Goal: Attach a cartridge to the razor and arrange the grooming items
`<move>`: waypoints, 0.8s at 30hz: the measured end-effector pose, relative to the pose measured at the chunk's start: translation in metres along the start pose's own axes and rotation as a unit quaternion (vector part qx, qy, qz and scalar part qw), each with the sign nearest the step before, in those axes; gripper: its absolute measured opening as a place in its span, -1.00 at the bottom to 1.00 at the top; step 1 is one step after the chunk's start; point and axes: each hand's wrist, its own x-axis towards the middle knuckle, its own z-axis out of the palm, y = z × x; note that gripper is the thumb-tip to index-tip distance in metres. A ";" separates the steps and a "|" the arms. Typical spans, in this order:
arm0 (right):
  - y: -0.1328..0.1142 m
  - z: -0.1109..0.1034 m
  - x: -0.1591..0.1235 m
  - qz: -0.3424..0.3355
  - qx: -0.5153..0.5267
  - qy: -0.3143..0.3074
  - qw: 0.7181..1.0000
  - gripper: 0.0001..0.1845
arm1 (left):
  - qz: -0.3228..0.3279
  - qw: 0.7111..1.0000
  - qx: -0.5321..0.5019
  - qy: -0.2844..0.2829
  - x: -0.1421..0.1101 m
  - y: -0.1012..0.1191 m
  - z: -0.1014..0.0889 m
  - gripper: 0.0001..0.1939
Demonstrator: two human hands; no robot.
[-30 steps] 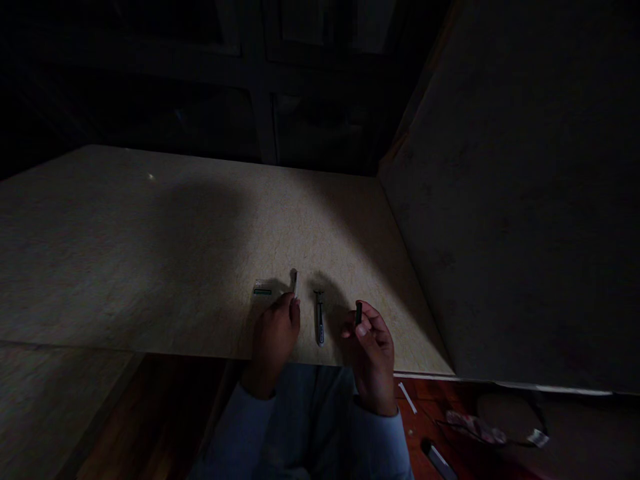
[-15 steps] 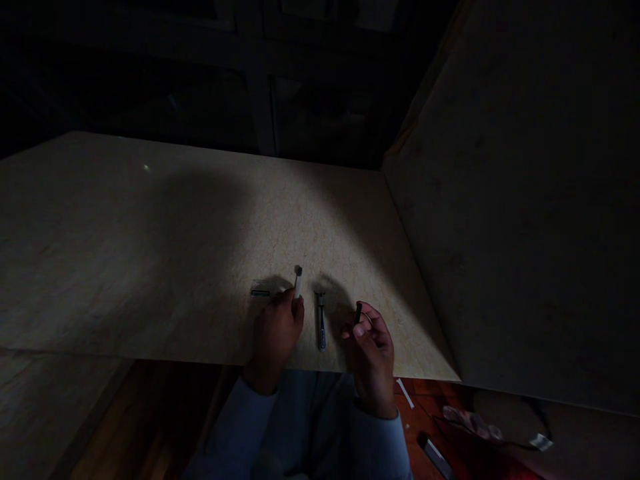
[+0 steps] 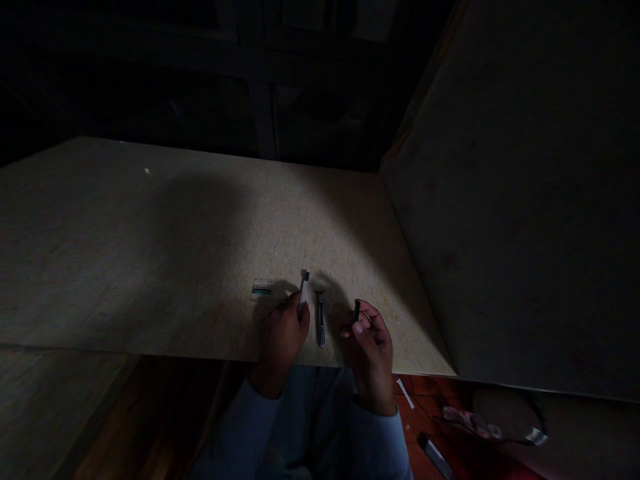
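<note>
My left hand (image 3: 283,335) is closed round a slim white stick with a dark tip (image 3: 304,288); its exact kind is hard to tell in the dim light. The stick points up and away from me. Between my hands a razor (image 3: 321,319) lies on the table, its head toward the far side. My right hand (image 3: 373,343) pinches a small black piece (image 3: 357,311) between thumb and fingers, held upright above the tabletop. Left of the stick lies a small clear case (image 3: 262,287) with a dark strip along its near side.
The pale, marbled table (image 3: 320,220) meets a wall-like panel (image 3: 510,220) on the right. Dark framed panes (image 3: 260,100) stand behind it. On the reddish floor are a white strip (image 3: 405,394), a dark and pale long object (image 3: 436,456) and a cable.
My left hand has shifted slightly right with the stick, whose tip is nearer the razor's head. My right hand keeps its pinch almost unmoved. The view has tilted a little.
</note>
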 end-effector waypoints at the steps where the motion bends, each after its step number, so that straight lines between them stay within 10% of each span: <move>1: -0.001 0.000 -0.001 -0.003 0.000 0.001 1.000 -0.55 | -0.005 1.000 -0.010 0.001 -0.002 0.000 -0.001 -0.66; 8: -0.013 0.003 -0.006 -0.027 0.000 0.003 1.000 -0.53 | -0.002 0.992 -0.127 0.021 -0.017 0.013 -0.014 -0.58; 15: -0.048 0.004 -0.024 -0.075 0.043 -0.015 0.996 -0.54 | 0.080 0.992 -0.094 -0.035 -0.019 0.077 -0.011 -0.55; 24: -0.060 -0.017 -0.022 -0.067 0.078 -0.005 0.995 -0.60 | 0.061 0.974 -0.026 -0.216 0.013 0.142 0.017 -0.65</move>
